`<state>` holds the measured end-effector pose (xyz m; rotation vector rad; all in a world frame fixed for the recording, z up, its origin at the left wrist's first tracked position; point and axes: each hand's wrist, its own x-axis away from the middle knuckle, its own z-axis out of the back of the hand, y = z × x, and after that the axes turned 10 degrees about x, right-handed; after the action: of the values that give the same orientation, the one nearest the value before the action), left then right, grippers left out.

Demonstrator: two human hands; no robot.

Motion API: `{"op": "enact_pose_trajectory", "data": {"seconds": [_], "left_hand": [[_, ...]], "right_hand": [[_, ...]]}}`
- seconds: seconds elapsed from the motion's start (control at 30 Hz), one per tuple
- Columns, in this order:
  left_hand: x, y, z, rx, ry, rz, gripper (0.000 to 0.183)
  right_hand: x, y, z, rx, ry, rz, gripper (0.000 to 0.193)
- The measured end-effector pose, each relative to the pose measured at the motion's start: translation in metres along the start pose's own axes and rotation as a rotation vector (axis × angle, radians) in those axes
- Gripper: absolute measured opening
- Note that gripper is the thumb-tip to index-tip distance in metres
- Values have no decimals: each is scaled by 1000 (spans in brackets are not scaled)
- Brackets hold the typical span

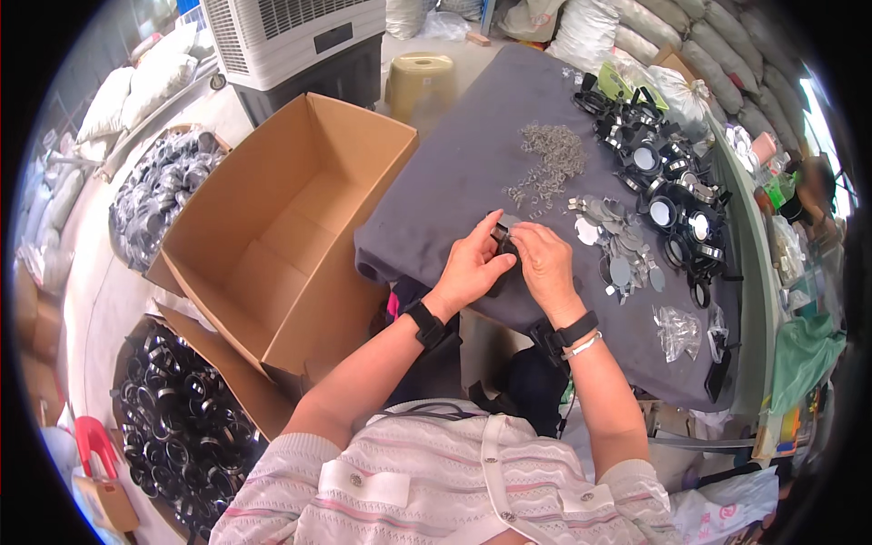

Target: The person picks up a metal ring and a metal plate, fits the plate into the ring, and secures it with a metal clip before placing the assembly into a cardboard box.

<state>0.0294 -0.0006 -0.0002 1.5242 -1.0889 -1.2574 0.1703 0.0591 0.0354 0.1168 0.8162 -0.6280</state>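
My left hand [469,271] and my right hand [545,265] meet over the near edge of a table covered in grey cloth [454,154]. Both are closed on a small black part with a shiny edge [500,234]; fingers cover most of it, so its full shape stays hidden. Just beyond lies a pile of small metal clips [552,154]. Flat grey disc-shaped pieces [620,271] are spread to the right of my right hand. Farther right, black ring-shaped parts [674,171] are heaped along the table, some with white round faces.
An open cardboard box [272,263] stands left of the table. Below it, another carton holds many black rings [173,427]; a container of grey-black parts [168,186] sits farther back. Clear plastic bags [678,332] lie at the table's right. Behind are an air cooler [300,45] and a yellow stool [421,86].
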Motion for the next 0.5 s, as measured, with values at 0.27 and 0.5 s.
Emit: {"op": "enact_pose_trajectory", "data": {"seconds": [0.27, 0.5], "left_hand": [[-4, -20, -2, 121, -8, 12, 53], [-2, -6, -7, 98, 21, 24, 38]], "right_hand": [[1, -2, 7, -15, -48, 49, 12], [1, 1, 7, 31, -61, 98, 11]]}}
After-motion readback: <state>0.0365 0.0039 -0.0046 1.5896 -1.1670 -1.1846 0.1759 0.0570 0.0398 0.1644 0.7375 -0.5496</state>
